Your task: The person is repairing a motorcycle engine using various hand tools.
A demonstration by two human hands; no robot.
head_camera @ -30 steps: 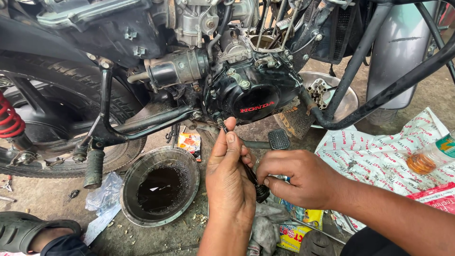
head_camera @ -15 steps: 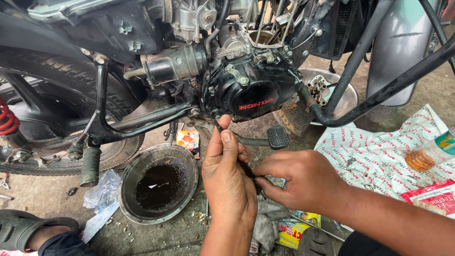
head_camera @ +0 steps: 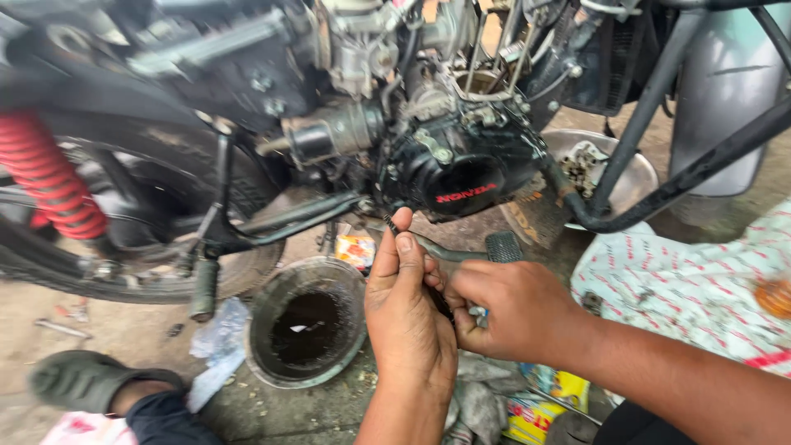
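Under the black engine case [head_camera: 461, 177] your two hands meet, fingers touching. Your left hand [head_camera: 408, 317] pinches a short dark threaded bolt [head_camera: 390, 225] between thumb and forefinger, its tip pointing up toward the case. Your right hand [head_camera: 511, 309] has its grip closed narrow around a small dark tool [head_camera: 478, 314], mostly hidden in the fist. Just above that grip sits the brake pedal [head_camera: 503, 245]; left of your left hand, an oil drain pan [head_camera: 306, 323] rests on the floor.

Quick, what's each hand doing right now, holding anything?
Left hand: closed, pinching a thin dark bolt at the fingertips.
Right hand: closed around a small tool; which kind cannot be told.
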